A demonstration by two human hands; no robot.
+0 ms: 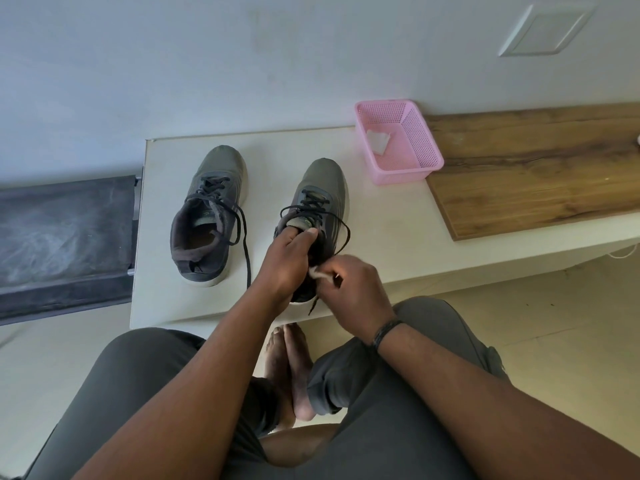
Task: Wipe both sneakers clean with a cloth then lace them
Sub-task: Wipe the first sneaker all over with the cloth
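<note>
The right shoe point(320, 202) is gripped by the left hand point(287, 261) while a cloth point(317, 271), pinched in the right hand point(353, 289), should be rubbed firmly toward twelve o'clock.

The left hand point(289, 261) hides the right sneaker's point(320, 192) heel; the cloth point(317, 271) barely shows within the right hand point(349, 285); the wooden board point(533, 168) runs off-frame.

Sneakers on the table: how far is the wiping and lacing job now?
Done: nothing clearly. In hand: the left hand grips the right sneaker at its opening, and the right hand pinches a white cloth at its heel. Left: the left sneaker lies untouched; both sneakers' laces hang loose.
</note>
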